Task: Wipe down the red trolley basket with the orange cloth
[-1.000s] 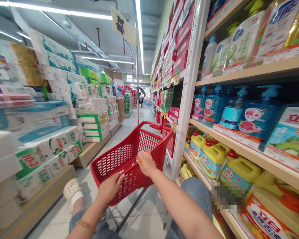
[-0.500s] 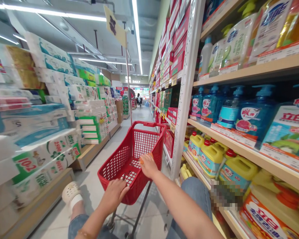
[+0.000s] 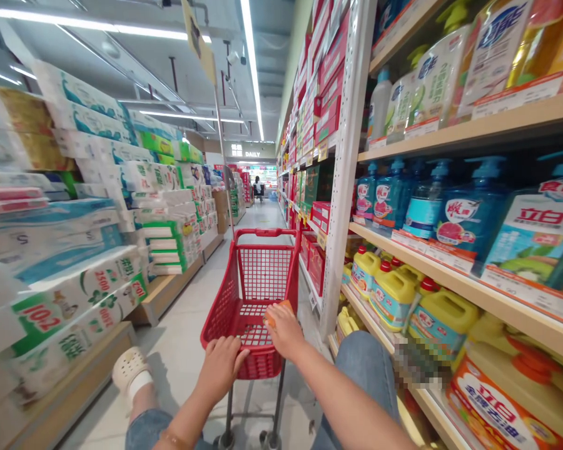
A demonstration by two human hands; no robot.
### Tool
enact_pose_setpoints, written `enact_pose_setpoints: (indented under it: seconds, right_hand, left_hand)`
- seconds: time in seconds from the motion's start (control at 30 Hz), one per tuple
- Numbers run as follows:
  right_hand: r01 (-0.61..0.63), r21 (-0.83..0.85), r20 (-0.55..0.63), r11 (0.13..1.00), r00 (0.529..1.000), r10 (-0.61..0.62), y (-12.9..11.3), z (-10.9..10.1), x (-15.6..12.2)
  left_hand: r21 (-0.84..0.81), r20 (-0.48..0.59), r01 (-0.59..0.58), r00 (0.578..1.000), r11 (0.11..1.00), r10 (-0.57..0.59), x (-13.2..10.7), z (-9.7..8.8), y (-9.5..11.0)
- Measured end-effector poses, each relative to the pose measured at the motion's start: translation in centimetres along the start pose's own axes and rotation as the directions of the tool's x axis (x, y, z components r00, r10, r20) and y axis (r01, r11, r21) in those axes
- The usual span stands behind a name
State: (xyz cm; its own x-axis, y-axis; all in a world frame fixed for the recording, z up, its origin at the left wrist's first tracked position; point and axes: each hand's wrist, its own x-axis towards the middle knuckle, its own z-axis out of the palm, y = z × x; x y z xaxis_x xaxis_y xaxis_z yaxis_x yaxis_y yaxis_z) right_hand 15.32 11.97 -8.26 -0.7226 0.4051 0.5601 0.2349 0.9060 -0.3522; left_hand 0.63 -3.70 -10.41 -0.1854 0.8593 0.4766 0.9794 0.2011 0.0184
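Pale tile floor — overhead strip lights

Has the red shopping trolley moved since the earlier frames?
Yes: the red shopping trolley has swung, its far end moving left, away from the perforated white shelf upright.

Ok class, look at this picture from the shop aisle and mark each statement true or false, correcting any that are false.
The right hand holds a small orange item. True.
The left hand is off the cart. False: it rests on the rim of the red cart.
Yellow jugs stand to the right of the cart. True.
Toilet rolls are stacked on the right. False: they are stacked on the left.
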Motion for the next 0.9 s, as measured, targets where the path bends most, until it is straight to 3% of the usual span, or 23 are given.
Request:
enact_pose_setpoints:
  seconds: [0.13, 0.3, 0.43, 0.57, 0.73, 0.9]
  right_hand:
    - [0.105, 0.0, 0.061, 0.995, 0.993, -0.104, -1.4, -0.2, -2.7]
    - [-0.034, -0.052, 0.012, 0.998, 0.999, 0.035, -0.5, -1.4, -3.9]
    - [-0.144, -0.074, -0.064, 0.987, 0.988, 0.139, -2.1, 0.5, -3.8]
    - [-0.04, -0.003, -0.032, 0.999, 0.999, 0.04, -3.6, 1.6, -4.0]
    - [0.032, -0.014, -0.018, 0.999, 0.999, -0.032, -1.0, 0.1, -4.3]
    - [-0.039, -0.049, -0.062, 0.998, 0.997, 0.036, 1.4, 0.0, -4.2]
  left_hand:
    - [0.016, 0.02, -0.008, 1.0, 1.0, 0.008, 0.6, 0.2, 0.9]
    - [-0.015, 0.075, -0.056, 0.996, 0.998, 0.057, 1.1, -0.2, 0.0]
    - [0.032, 0.086, -0.002, 0.996, 0.999, -0.001, 1.4, 0.2, 1.1]
    - [-0.029, 0.134, -0.046, 0.99, 0.998, 0.05, 1.9, 0.2, 2.1]
    - [-0.057, 0.096, -0.119, 0.988, 0.991, 0.124, 1.8, 0.0, 1.7]
    - [-0.03, 0.045, -0.104, 0.993, 0.994, 0.105, 1.8, 0.5, 2.5]
